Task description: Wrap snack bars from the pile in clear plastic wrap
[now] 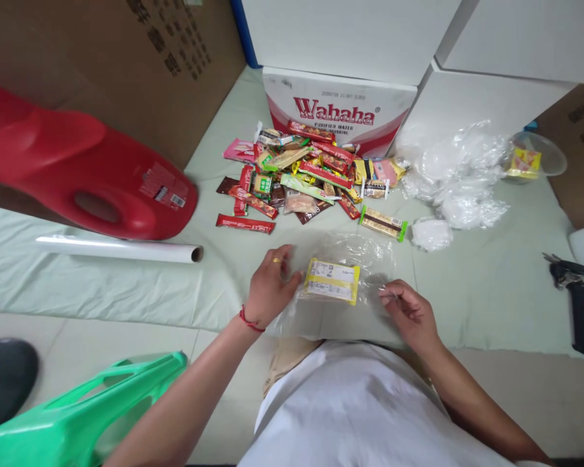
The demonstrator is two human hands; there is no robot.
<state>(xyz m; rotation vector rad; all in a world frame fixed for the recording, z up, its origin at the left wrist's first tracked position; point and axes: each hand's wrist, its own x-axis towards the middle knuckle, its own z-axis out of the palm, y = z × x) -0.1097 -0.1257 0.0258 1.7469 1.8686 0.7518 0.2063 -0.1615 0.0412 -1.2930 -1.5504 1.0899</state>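
A yellow-and-white snack packet with printed text lies on a thin sheet of clear plastic film near the table's front edge. My left hand, with a ring and a red string bracelet, is just left of the packet. Its thumb and fingers are apart and nothing shows in them. On the other side, my right hand pinches the right edge of the film between thumb and fingers. Beyond both hands lies a heap of wrapped snack bars, with one green-ended bar in front.
Crumpled clear plastic bundles and a clear tub sit at the right back. A Wahaha carton stands behind the heap. At left are a red jug and a white roll. Scissors lie far right.
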